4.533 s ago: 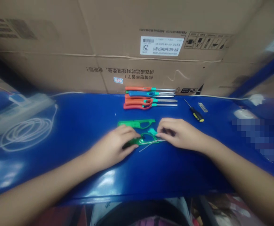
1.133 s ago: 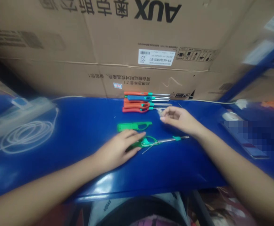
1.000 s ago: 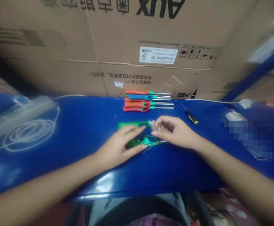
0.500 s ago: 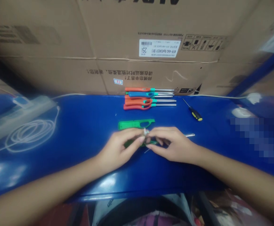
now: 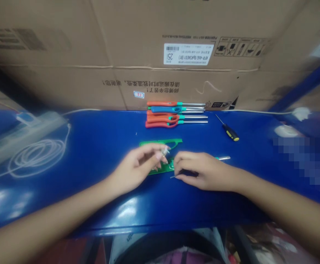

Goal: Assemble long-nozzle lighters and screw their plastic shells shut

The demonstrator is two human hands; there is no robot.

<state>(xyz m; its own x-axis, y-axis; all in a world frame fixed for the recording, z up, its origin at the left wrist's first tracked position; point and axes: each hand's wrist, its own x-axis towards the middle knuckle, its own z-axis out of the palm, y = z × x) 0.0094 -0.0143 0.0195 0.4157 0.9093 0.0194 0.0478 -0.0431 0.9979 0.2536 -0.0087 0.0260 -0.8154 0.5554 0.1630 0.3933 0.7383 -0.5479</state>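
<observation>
My left hand (image 5: 139, 165) pinches a small whitish part (image 5: 165, 151) between thumb and forefinger, above the bench. Under its fingers lies an open green lighter half-shell (image 5: 162, 168) with small parts inside, partly hidden by both hands. A second green lighter half-shell (image 5: 156, 142) with a finger hole lies just behind. My right hand (image 5: 197, 169) is low over the right end of the nearer shell, its fingers curled together. By its thumb tip shows a thin pale rod (image 5: 172, 177); whether the fingers grip it is unclear. A metal lighter tube (image 5: 224, 158) sticks out past the right hand.
Several orange, red and blue stick lighters (image 5: 162, 118) lie in a row at the back, against a large cardboard box (image 5: 74, 73). A black and yellow screwdriver (image 5: 230, 132) lies to their right. On the left are a coiled white cable (image 5: 37, 156) and a power strip (image 5: 44, 126).
My hands have moved apart. The left keeps the small whitish part and lifts it slightly left; the right has let go of it and lowered toward the thin rod.
</observation>
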